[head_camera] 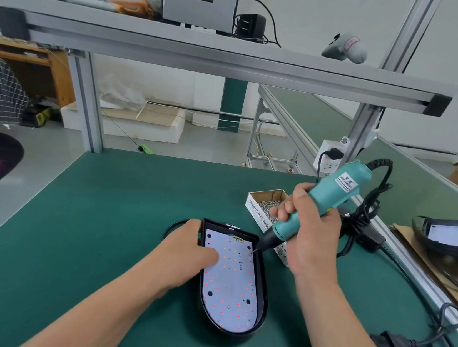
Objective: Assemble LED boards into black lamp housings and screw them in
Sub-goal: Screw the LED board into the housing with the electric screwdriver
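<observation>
- Left hand (194, 249): forearm enters from the lower left, palm down. The thumb lies flat on the LED board (229, 284) and the fingers curl round the outside of the near wall, so the hand clasps the black lamp housing (262, 303) at its upper left corner.
- Right hand (310, 233): forearm rises from the lower right, wrist bent. All fingers wrap the teal electric screwdriver (336, 193), which slants down and to the left of the fist.
- Screwdriver bit: the tip meets the board's upper right edge, just across from the left thumb.
- Housing: lies flat on the green table (82, 241) between the two hands, the board seated inside it.
- Screw box (255, 210): open, directly behind the right hand's knuckles.
- Black cable (368, 209): bunched to the right of the right hand.
</observation>
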{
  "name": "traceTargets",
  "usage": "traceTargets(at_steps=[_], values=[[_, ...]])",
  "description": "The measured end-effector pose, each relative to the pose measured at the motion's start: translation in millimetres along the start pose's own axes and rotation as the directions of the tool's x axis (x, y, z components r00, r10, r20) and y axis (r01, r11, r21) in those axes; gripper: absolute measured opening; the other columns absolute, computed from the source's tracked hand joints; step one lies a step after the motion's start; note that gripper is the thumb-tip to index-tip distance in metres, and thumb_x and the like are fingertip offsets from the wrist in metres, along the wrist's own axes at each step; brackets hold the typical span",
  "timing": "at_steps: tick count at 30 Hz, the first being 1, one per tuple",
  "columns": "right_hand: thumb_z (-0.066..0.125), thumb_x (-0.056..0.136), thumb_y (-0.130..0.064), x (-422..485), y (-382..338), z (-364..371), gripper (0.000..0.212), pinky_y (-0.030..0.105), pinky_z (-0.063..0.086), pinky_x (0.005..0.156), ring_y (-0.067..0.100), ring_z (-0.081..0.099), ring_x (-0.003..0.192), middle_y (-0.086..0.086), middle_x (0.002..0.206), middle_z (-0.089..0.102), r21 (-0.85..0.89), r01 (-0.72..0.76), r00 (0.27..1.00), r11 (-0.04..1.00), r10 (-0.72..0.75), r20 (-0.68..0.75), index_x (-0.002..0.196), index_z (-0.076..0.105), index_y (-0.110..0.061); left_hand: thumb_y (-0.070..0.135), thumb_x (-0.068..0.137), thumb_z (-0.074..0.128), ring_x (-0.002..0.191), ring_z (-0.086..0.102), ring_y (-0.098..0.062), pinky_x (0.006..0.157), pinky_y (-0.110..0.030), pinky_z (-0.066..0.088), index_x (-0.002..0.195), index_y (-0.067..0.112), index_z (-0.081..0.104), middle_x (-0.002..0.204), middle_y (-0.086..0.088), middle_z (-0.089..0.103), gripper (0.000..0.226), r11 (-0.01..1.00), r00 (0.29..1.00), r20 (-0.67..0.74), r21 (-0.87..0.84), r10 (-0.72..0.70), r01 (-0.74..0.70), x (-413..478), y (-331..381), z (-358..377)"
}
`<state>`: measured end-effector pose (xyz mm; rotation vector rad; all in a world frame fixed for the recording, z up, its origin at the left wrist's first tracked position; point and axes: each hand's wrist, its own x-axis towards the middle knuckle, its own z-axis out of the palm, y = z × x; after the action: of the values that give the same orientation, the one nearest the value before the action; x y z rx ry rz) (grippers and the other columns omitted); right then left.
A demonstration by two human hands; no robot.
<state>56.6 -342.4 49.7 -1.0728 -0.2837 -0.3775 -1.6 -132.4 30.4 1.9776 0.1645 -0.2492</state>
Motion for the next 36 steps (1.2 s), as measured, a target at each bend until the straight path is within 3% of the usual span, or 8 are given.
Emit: traceTargets(at_steps=[12, 21, 25, 27, 29, 31, 33, 36], values=[[0.064, 0.095, -0.017, -7.1, -1.1, 9.8, 0.011, 0.041, 0.057, 0.075, 0.025, 0.046, 0.058, 0.005, 0.068, 0.046, -0.175, 0.021, 0.971, 0.984, 0.021, 0.238, 0.086, 0.059, -0.018, 0.025, 0.070, 0.065, 0.110, 0.071, -0.040, 0.101, -0.061, 0.055, 0.113, 0.028, 0.061, 0.109, -0.007, 0.078, 0.043, 1.000, 1.000, 0.019, -0.021, -0.017, 0.017, -2.5, 4.0, -0.5], [0.067, 0.097, -0.017, -1.0, -14.1, 4.1, 0.006, 0.040, 0.056, 0.077, 0.020, 0.051, 0.062, 0.004, 0.072, 0.049, 0.166, -0.007, 0.998, 0.986, -0.004, 0.069, 0.098, 0.062, -0.017, 0.033, 0.071, 0.067, 0.100, 0.076, -0.025, 0.098, -0.055, 0.059, 0.114, 0.029, 0.063, 0.103, 0.005, 0.079, 0.043, 0.999, 1.000, 0.002, 0.047, -0.011, 0.011, -0.8, 1.6, -2.0], [0.066, 0.099, -0.020, 1.6, -15.1, -1.8, 0.007, 0.037, 0.056, 0.078, 0.017, 0.050, 0.064, 0.001, 0.073, 0.049, 0.321, -0.070, 0.996, 0.944, 0.084, -0.028, 0.097, 0.061, -0.016, 0.072, 0.082, 0.062, 0.112, 0.072, -0.022, 0.104, -0.047, 0.055, 0.131, 0.028, 0.061, 0.116, 0.001, 0.074, 0.066, 0.998, 0.999, -0.039, 0.067, -0.015, 0.017, -3.2, 2.0, -7.2], [0.067, 0.099, -0.019, 1.1, -11.9, -2.1, 0.008, 0.036, 0.057, 0.078, 0.015, 0.052, 0.063, 0.001, 0.073, 0.050, 0.370, -0.099, 0.989, 0.924, 0.131, -0.063, 0.097, 0.060, -0.015, 0.064, 0.094, 0.053, 0.076, 0.068, -0.020, 0.077, -0.039, 0.054, 0.122, 0.021, 0.061, 0.103, -0.008, 0.072, 0.052, 1.000, 0.994, -0.111, 0.024, -0.001, 0.004, 1.7, 1.7, -13.5], [0.066, 0.098, -0.017, 1.7, -9.1, -2.1, 0.007, 0.035, 0.056, 0.078, 0.015, 0.051, 0.062, 0.000, 0.072, 0.050, 0.405, -0.109, 0.982, 0.908, 0.161, -0.097, 0.097, 0.059, -0.014, 0.029, 0.104, 0.051, 0.058, 0.053, -0.013, 0.061, -0.029, 0.047, 0.123, 0.020, 0.058, 0.093, -0.009, 0.072, 0.021, 0.994, 0.981, -0.192, -0.110, 0.004, -0.026, 9.0, 0.5, -22.1], [0.065, 0.099, -0.015, 2.6, -7.6, -2.7, 0.007, 0.035, 0.056, 0.078, 0.015, 0.050, 0.062, 0.000, 0.071, 0.050, 0.429, -0.114, 0.976, 0.896, 0.181, -0.118, 0.098, 0.058, -0.013, -0.003, 0.101, 0.045, 0.070, 0.060, -0.015, 0.062, -0.026, 0.054, 0.138, 0.013, 0.053, 0.100, -0.015, 0.073, 0.041, 0.923, 0.975, -0.213, -0.384, -0.055, -0.031, 14.4, 0.4, -30.9], [0.065, 0.098, -0.014, 3.5, -6.4, -4.0, 0.008, 0.036, 0.055, 0.078, 0.016, 0.049, 0.062, 0.000, 0.071, 0.049, 0.448, -0.118, 0.974, 0.886, 0.191, -0.121, 0.098, 0.057, -0.013, -0.020, 0.099, 0.036, 0.093, 0.072, -0.025, 0.071, -0.025, 0.063, 0.140, -0.008, 0.050, 0.117, -0.030, 0.068, 0.045, 0.704, 0.989, -0.113, -0.710, -0.097, -0.012, 15.6, 0.8, -39.2], [0.067, 0.097, -0.015, 2.3, -4.4, -3.9, 0.009, 0.036, 0.057, 0.079, 0.016, 0.050, 0.063, 0.000, 0.072, 0.049, 0.455, -0.131, 0.974, 0.881, 0.200, -0.107, 0.098, 0.058, -0.013, -0.025, 0.098, 0.026, 0.108, 0.075, -0.042, 0.085, -0.034, 0.065, 0.136, -0.021, 0.047, 0.128, -0.043, 0.061, 0.044, 0.369, 0.997, 0.019, -0.928, -0.078, 0.047, 14.5, 2.2, -43.6]])
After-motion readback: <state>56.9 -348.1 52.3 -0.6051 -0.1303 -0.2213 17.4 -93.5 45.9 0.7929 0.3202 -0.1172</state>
